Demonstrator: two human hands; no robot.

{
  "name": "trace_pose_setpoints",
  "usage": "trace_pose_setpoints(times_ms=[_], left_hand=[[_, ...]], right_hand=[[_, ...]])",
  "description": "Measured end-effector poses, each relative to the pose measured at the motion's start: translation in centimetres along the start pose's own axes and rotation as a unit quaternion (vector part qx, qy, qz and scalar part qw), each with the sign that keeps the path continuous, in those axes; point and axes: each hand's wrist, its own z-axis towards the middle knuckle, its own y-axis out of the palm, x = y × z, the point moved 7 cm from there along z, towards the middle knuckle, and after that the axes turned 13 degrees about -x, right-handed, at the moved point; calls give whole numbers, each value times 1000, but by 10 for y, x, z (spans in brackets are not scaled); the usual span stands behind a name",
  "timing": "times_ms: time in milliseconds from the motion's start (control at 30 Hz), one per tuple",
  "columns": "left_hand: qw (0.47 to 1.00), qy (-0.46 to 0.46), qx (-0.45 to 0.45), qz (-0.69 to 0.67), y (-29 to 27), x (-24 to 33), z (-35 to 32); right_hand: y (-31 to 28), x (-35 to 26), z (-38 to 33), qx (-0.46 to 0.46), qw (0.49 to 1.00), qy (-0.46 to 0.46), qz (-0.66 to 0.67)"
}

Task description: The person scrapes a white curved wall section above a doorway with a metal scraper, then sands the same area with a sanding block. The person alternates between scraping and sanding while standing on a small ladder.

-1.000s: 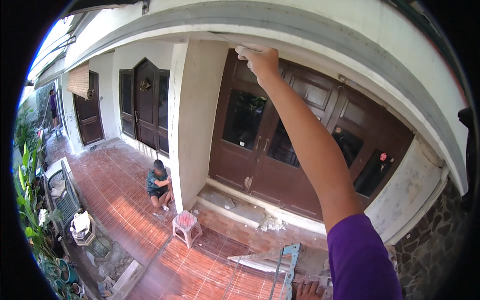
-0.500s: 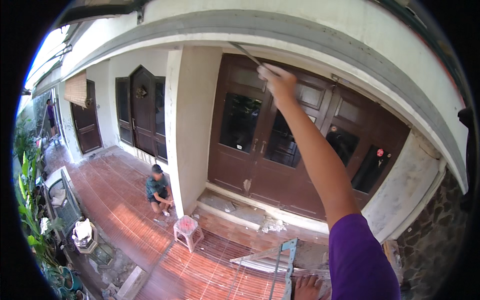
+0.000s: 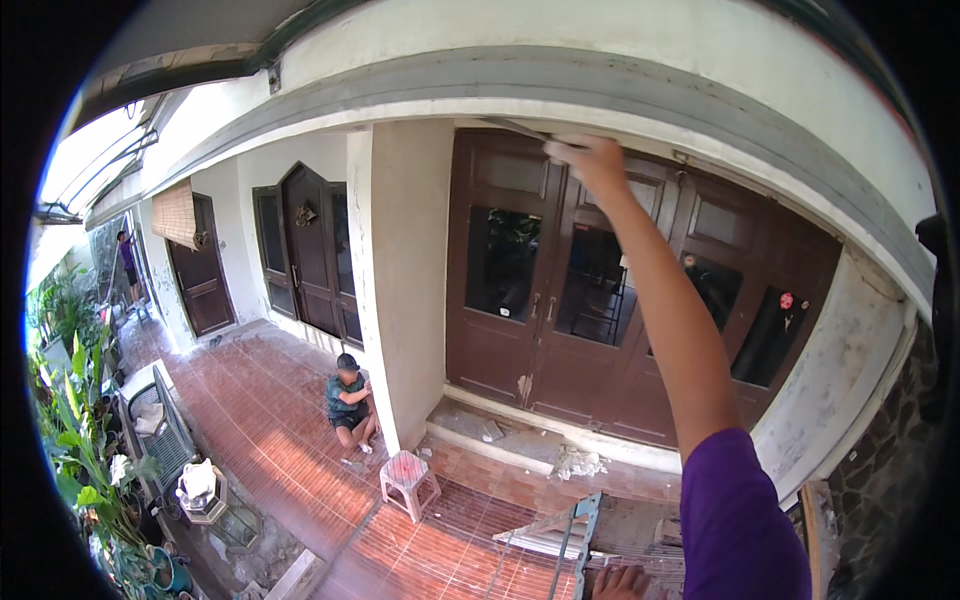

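The person looks down from high up, near the top of a porch. The right hand (image 3: 590,158) is stretched up on a long arm in a purple sleeve (image 3: 740,520). Its fingers are closed around a thin flat tool, a scraper (image 3: 520,130), whose blade sticks out to the left. The blade touches the underside of the grey beam (image 3: 420,80) that runs across the top of the porch, just above the brown double doors (image 3: 560,290).

The left hand (image 3: 622,582) is low down at the bottom edge. Only the fingers show. They rest on the top of a blue-green ladder (image 3: 582,525), and whether they grip it or just lie there cannot be told.

Far below is a red tiled floor (image 3: 270,420). A small pink plastic stool (image 3: 410,478) stands on it near a white pillar (image 3: 405,270). A person in a green shirt (image 3: 350,400) squats just beside the pillar. Bits of broken plaster (image 3: 578,462) lie on the step in front of the doors. Green plants (image 3: 75,440) grow along the left side. Another person (image 3: 127,265) stands far off by a wall.
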Motion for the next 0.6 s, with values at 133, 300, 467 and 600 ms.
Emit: trace_pose_setpoints(times_ms=[133, 300, 467, 600], left_hand=[[999, 20, 45, -8, -6, 0, 1], [999, 21, 32, -28, -3, -6, -4], [999, 15, 33, -25, -8, -9, -8], [999, 21, 42, 20, -16, -6, -7]], right_hand=[[21, 12, 9, -23, 998, -57, 29], [-12, 52, -13, 61, 995, -43, 71], [67, 29, 14, -24, 992, -117, -41], [68, 31, 1, -41, 992, -119, 13]])
